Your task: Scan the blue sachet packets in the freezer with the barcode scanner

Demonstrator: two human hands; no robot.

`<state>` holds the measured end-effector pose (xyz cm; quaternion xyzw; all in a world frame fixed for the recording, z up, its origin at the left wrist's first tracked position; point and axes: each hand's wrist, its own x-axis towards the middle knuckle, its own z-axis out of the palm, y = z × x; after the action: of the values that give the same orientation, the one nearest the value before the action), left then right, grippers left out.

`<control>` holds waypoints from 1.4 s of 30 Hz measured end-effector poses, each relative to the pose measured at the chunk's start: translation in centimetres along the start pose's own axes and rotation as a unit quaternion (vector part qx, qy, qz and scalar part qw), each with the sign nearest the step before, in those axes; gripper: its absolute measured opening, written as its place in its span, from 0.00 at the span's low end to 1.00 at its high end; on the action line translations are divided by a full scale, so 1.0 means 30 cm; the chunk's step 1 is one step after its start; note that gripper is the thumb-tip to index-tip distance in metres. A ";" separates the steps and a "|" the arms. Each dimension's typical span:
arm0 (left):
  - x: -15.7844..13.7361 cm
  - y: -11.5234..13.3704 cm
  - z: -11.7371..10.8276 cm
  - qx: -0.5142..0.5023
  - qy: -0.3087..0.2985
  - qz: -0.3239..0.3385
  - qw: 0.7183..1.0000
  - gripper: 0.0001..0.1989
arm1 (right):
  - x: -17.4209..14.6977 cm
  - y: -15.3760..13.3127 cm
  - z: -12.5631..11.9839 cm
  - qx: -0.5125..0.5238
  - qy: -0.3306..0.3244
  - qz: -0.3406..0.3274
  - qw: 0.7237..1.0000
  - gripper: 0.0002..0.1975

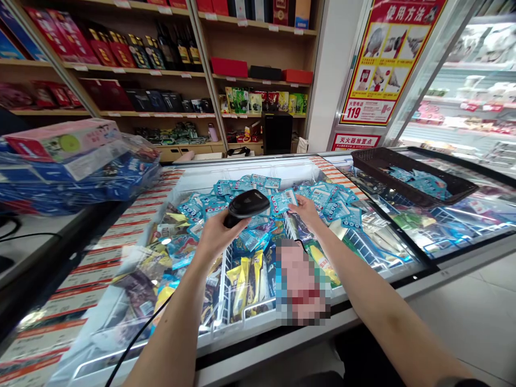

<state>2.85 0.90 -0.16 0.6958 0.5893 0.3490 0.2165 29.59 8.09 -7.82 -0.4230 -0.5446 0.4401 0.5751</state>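
Note:
My left hand (pixel 221 232) is closed around a black barcode scanner (pixel 249 205), whose head points toward the right. Between the fingers of my right hand (pixel 305 210) is a small blue packet (pixel 283 201), held just right of the scanner and apart from it. Many similar blue packets (pixel 328 200) lie spread in loose heaps on the glass top of the freezer, behind and on both sides of my hands. A pixelated pinkish object (pixel 300 279) lies on the glass between my forearms.
Under the glass, the chest freezer (pixel 290 334) holds wire baskets of ice creams. A brown basket (pixel 407 185) with more blue packets stands at right. Boxes in plastic (pixel 72 166) are stacked at left. A black cable (pixel 139 336) runs beside my left forearm. Shelves (pixel 258 80) stand behind.

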 end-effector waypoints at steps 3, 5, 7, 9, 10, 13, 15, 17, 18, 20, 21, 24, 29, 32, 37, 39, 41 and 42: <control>0.000 0.001 0.013 0.020 -0.014 0.011 1.000 0.27 | 0.002 0.007 -0.002 -0.020 -0.002 0.002 1.000 0.23; 0.001 -0.003 0.020 0.025 -0.020 0.014 0.999 0.27 | 0.004 0.013 -0.002 -0.027 0.000 0.003 1.000 0.24; 0.003 -0.009 0.026 0.029 -0.026 0.015 0.999 0.27 | 0.005 0.019 -0.001 -0.023 -0.003 0.002 1.000 0.25; 0.004 -0.013 0.030 0.032 -0.030 0.016 0.999 0.27 | 0.006 0.024 -0.001 -0.018 -0.007 -0.002 1.000 0.25; 0.004 -0.015 0.032 0.033 -0.029 0.018 0.999 0.27 | 0.006 0.025 -0.001 -0.017 -0.009 -0.006 1.000 0.25; 0.005 -0.016 0.038 0.042 -0.023 0.025 0.999 0.27 | 0.004 0.024 -0.003 -0.021 -0.007 -0.018 1.000 0.24; 0.004 -0.014 0.041 0.047 -0.024 0.022 0.998 0.27 | 0.000 0.019 -0.003 -0.036 -0.003 -0.020 0.999 0.24; 0.003 -0.011 0.041 0.050 -0.028 0.014 0.998 0.27 | -0.003 0.015 -0.002 -0.050 -0.003 -0.018 0.999 0.24; 0.003 -0.009 0.041 0.052 -0.029 0.010 0.998 0.27 | -0.004 0.013 -0.002 -0.054 -0.007 -0.018 0.998 0.24; 0.004 -0.006 0.040 0.057 -0.028 0.006 0.998 0.27 | -0.005 0.013 -0.001 -0.055 -0.012 -0.018 0.998 0.24; 0.004 -0.005 0.040 0.059 -0.027 0.005 0.998 0.27 | -0.004 0.013 0.000 -0.056 -0.013 -0.018 0.998 0.24; 0.004 -0.005 0.041 0.061 -0.026 0.005 0.998 0.27 | -0.002 0.018 -0.001 -0.063 -0.010 -0.016 0.998 0.24; 0.003 -0.005 0.042 0.065 -0.027 0.010 0.997 0.27 | -0.002 0.020 -0.001 -0.067 -0.012 -0.035 0.997 0.22; 0.004 -0.002 0.041 0.070 -0.027 0.012 0.997 0.27 | -0.006 0.016 0.003 -0.079 0.002 -0.032 0.996 0.23; 0.003 -0.001 0.041 0.057 -0.026 0.012 0.998 0.27 | -0.013 -0.004 0.007 -0.106 0.025 -0.056 0.993 0.23; 0.001 -0.002 0.039 0.048 -0.025 0.012 0.998 0.27 | -0.010 -0.018 0.001 -0.136 0.045 -0.079 0.986 0.25; 0.000 -0.004 0.035 0.044 -0.018 0.011 0.999 0.27 | -0.006 -0.039 -0.014 -0.208 0.077 -0.089 0.971 0.28; 0.000 -0.005 0.033 0.043 -0.014 0.010 0.999 0.27 | -0.004 -0.051 -0.025 -0.259 0.092 -0.085 0.958 0.28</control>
<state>3.48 1.03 -0.91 0.7148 0.5937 0.3162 0.1913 30.41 7.58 -6.40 -0.5480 -0.6186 0.1926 0.5291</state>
